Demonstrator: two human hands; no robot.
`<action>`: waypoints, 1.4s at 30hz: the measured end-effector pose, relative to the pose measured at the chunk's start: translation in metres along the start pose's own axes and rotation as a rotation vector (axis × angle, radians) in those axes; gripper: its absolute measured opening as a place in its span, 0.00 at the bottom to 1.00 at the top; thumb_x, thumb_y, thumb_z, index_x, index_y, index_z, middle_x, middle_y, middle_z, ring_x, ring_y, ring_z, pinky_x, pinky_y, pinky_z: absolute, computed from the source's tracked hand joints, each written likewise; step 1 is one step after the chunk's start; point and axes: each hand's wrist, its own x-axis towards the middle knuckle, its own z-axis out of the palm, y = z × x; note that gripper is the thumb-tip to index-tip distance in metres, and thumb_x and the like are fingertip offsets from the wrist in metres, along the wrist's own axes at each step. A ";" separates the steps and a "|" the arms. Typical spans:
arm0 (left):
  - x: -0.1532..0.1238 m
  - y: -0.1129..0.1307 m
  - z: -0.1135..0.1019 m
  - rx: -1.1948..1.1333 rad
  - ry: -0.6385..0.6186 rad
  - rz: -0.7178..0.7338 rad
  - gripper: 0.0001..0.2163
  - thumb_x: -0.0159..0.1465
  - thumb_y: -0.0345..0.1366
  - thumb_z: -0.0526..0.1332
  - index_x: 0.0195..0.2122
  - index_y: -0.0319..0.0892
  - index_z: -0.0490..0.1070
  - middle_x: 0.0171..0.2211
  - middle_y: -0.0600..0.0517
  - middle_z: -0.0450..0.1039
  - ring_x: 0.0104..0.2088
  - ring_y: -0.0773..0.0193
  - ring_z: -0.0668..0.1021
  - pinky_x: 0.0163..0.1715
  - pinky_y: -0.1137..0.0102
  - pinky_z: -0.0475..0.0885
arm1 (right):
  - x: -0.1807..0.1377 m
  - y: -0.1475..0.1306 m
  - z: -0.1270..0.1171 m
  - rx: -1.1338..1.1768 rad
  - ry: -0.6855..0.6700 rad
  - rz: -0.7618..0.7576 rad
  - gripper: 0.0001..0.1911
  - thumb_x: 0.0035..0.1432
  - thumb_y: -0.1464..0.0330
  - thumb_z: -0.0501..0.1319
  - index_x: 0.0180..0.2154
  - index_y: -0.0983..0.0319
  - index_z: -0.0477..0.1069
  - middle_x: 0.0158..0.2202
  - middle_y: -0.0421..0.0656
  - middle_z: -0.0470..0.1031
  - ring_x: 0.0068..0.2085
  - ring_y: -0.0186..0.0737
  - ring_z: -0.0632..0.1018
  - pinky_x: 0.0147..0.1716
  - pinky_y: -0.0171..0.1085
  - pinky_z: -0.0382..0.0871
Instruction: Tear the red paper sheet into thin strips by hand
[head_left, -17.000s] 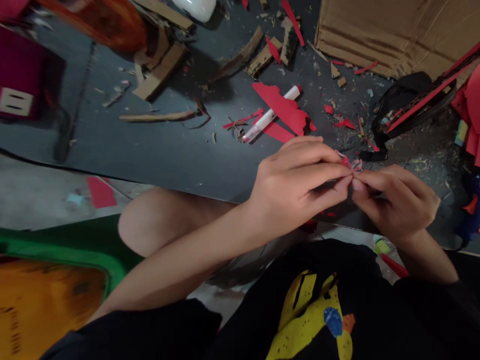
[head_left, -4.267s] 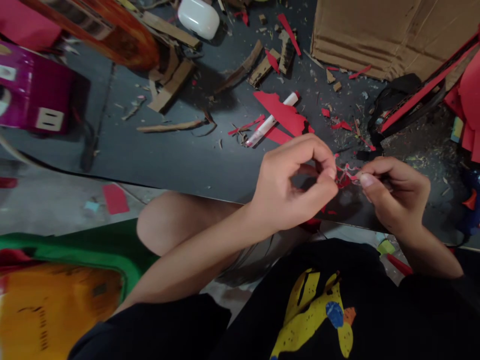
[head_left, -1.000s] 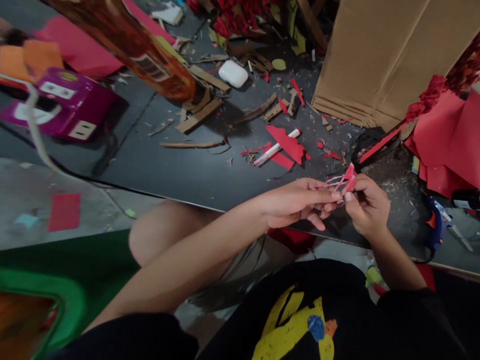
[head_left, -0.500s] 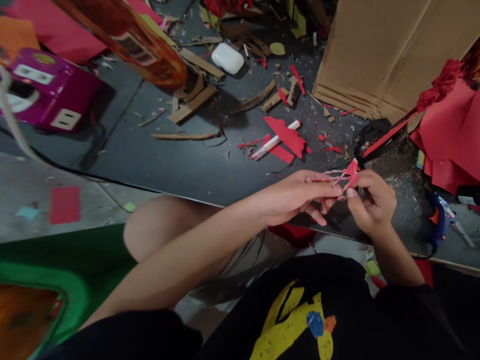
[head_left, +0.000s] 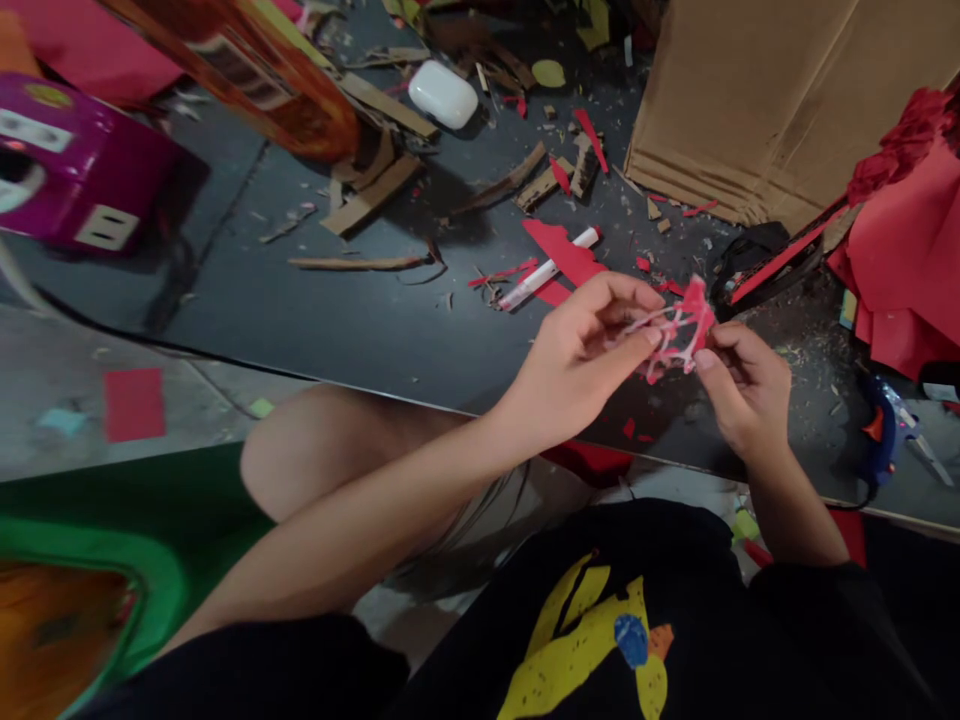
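Both hands meet over the near edge of a dark board [head_left: 360, 330]. My left hand [head_left: 581, 360] curls its fingers and pinches thin pale strands of a small red paper cut-out [head_left: 679, 325]. My right hand [head_left: 742, 385] pinches the cut-out's right side between thumb and forefinger. The cut-out is held a little above the board, its red tip pointing up. Behind the hands lie a white marker [head_left: 547, 270] and torn red paper [head_left: 566, 250].
A cardboard box [head_left: 780, 90] stands at the back right, red paper sheets [head_left: 911, 260] beside it. A blue glue gun [head_left: 881, 440] lies at the right. A purple box [head_left: 67, 170], a white earbud case [head_left: 442, 93] and cardboard scraps [head_left: 375, 190] lie further back.
My left hand has lifted and curled its fingers onto the cut-out's strands. The cut-out has risen and tilted upright. The view has shifted slightly down.
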 end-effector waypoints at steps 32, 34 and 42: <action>0.003 -0.002 -0.012 0.701 -0.121 0.462 0.05 0.62 0.33 0.60 0.32 0.41 0.74 0.32 0.52 0.79 0.35 0.65 0.78 0.43 0.68 0.71 | 0.005 0.010 -0.013 -0.369 0.089 -0.491 0.13 0.56 0.73 0.65 0.41 0.49 0.74 0.35 0.35 0.80 0.36 0.38 0.80 0.39 0.42 0.69; 0.002 -0.001 -0.011 0.715 -0.126 0.460 0.05 0.61 0.33 0.59 0.30 0.41 0.73 0.30 0.53 0.78 0.33 0.66 0.77 0.42 0.68 0.71 | 0.005 0.010 -0.015 -0.427 0.087 -0.539 0.13 0.55 0.73 0.65 0.41 0.49 0.74 0.37 0.36 0.80 0.37 0.39 0.80 0.42 0.44 0.69; -0.004 0.005 -0.009 0.711 -0.183 0.557 0.06 0.63 0.32 0.58 0.29 0.42 0.72 0.29 0.53 0.77 0.32 0.67 0.77 0.42 0.68 0.70 | 0.001 0.006 -0.019 -0.501 0.125 -0.681 0.08 0.58 0.70 0.64 0.36 0.49 0.73 0.36 0.34 0.81 0.35 0.37 0.80 0.41 0.41 0.69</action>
